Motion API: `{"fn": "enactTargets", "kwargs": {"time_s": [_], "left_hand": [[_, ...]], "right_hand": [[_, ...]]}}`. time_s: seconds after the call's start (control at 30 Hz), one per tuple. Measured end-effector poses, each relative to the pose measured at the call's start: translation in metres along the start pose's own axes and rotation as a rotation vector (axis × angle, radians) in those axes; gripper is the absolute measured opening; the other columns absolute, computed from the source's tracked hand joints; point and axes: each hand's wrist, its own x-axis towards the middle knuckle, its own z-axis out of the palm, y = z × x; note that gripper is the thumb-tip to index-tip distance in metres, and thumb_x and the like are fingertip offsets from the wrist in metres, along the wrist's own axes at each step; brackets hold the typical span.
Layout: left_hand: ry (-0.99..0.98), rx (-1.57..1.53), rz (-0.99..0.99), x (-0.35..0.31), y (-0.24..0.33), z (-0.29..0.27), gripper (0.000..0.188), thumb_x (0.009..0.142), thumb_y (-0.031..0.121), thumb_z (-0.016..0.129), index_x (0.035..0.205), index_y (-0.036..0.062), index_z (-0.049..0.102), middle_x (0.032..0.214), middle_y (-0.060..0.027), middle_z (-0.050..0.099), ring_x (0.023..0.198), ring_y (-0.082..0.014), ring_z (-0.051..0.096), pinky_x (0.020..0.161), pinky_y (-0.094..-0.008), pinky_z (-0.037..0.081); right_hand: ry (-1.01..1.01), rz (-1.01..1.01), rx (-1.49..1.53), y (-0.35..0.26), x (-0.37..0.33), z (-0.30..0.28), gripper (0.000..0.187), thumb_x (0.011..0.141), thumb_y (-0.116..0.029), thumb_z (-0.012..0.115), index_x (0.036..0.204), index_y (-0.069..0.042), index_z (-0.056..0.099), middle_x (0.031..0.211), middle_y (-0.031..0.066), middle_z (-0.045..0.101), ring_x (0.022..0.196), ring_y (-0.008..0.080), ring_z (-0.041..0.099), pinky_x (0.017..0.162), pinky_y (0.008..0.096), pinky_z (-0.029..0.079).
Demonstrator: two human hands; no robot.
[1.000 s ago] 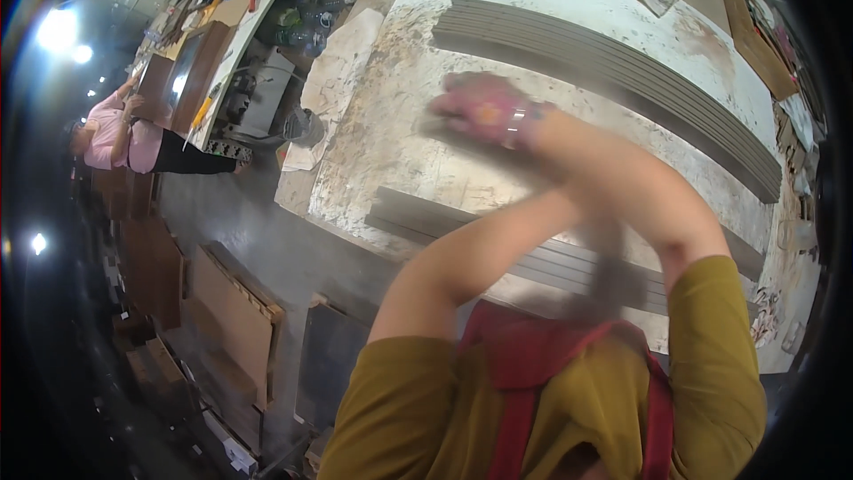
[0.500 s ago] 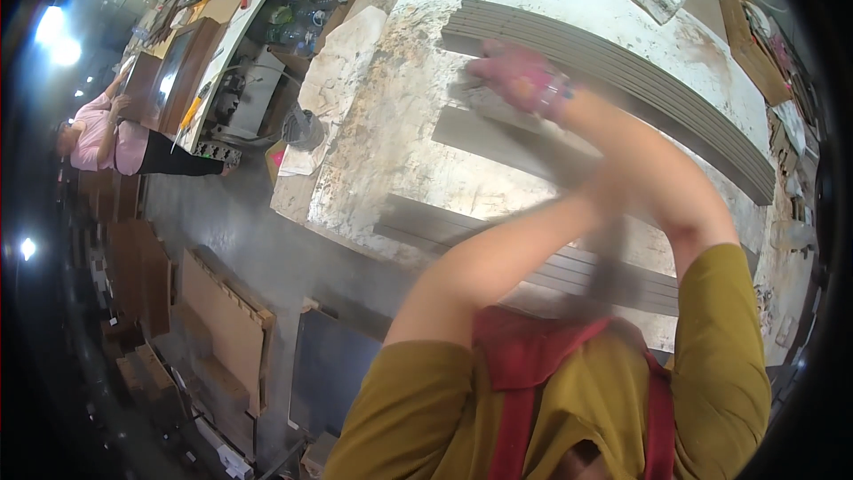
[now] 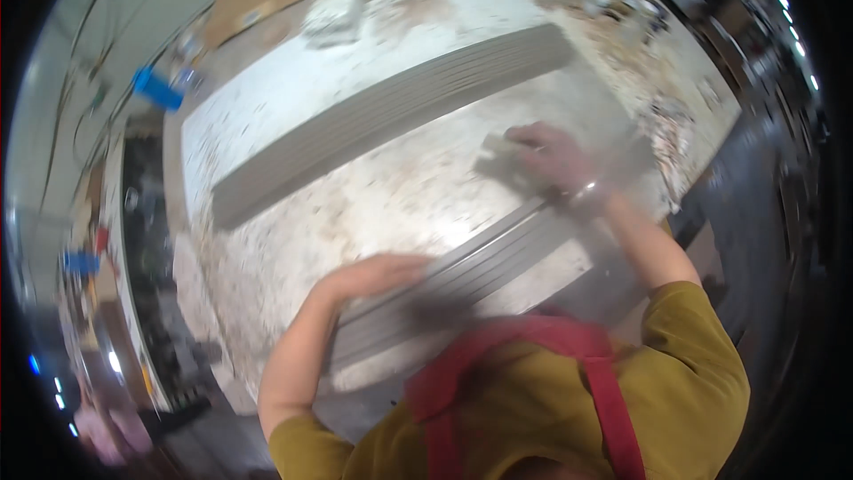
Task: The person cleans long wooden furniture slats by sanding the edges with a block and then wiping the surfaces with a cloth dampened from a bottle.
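Long grey grooved strips (image 3: 480, 262) lie side by side along the near side of a pale, stained worktable (image 3: 391, 169). My left hand (image 3: 378, 276) rests against their far edge toward the left, fingers stretched out. Beyond their right part, my right hand (image 3: 555, 160) is blurred by motion, its fingers closed round a small pale block (image 3: 502, 146) just above the table. What kind of block it is does not show. Farther back, a tight row of similar grey strips (image 3: 400, 116) runs diagonally across the table.
A white wrapped bundle (image 3: 336, 9) and a cardboard sheet (image 3: 258, 0) lie at the back. Scraps and debris (image 3: 662, 138) cover the right end. A blue container (image 3: 157, 89) stands at far left. Another person in pink (image 3: 111, 431) is at lower left.
The view has swung round. My forearms, crossed before, are now apart. My right hand has left the far row for the near strips, and my left hand lies on them.
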Motion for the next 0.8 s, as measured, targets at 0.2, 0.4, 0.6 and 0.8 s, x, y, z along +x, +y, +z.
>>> {"fn": "enactTargets", "kwargs": {"time_s": [0.2, 0.4, 0.6, 0.8], "left_hand": [[0.070, 0.232, -0.081, 0.034, 0.076, -0.029, 0.041, 0.093, 0.025, 0.056, 0.128, 0.0033, 0.056, 0.127, -0.0196, 0.058, 0.116, -0.0329, 0.057, 0.102, -0.0382, 0.041], [1.067, 0.987, -0.114, 0.129, 0.023, -0.074, 0.068, 0.085, 0.027, 0.065, 0.140, -0.0005, 0.035, 0.150, -0.0194, 0.030, 0.138, -0.0368, 0.029, 0.111, -0.0525, 0.024], [0.775, 0.994, -0.074, 0.107, 0.007, -0.029, 0.072, 0.084, 0.034, 0.063, 0.145, 0.0082, 0.033, 0.151, -0.0157, 0.030, 0.138, -0.0366, 0.028, 0.110, -0.0543, 0.020], [0.944, 0.973, -0.143, 0.129, -0.012, -0.043, 0.055, 0.091, 0.036, 0.053, 0.141, 0.0143, 0.042, 0.144, -0.0139, 0.038, 0.132, -0.0352, 0.035, 0.109, -0.0525, 0.022]], "right_hand": [[0.095, 0.110, 0.096, 0.049, -0.031, -0.006, 0.036, 0.083, -0.021, 0.066, 0.114, -0.003, 0.064, 0.112, 0.0165, 0.063, 0.103, 0.0288, 0.061, 0.091, 0.0334, 0.047], [0.143, 0.156, 0.313, 0.049, -0.024, -0.025, 0.043, 0.083, -0.028, 0.070, 0.116, -0.002, 0.064, 0.113, 0.0110, 0.064, 0.104, 0.0196, 0.060, 0.091, 0.0309, 0.046], [0.505, 0.289, 0.410, 0.118, -0.015, -0.138, 0.048, 0.083, -0.032, 0.069, 0.119, -0.001, 0.062, 0.107, 0.0109, 0.067, 0.097, 0.0193, 0.062, 0.087, 0.0298, 0.048], [0.510, 0.360, -0.130, 0.207, 0.083, -0.195, 0.041, 0.081, -0.026, 0.067, 0.116, -0.006, 0.064, 0.109, 0.0145, 0.068, 0.099, 0.0266, 0.064, 0.089, 0.0329, 0.048]]}}
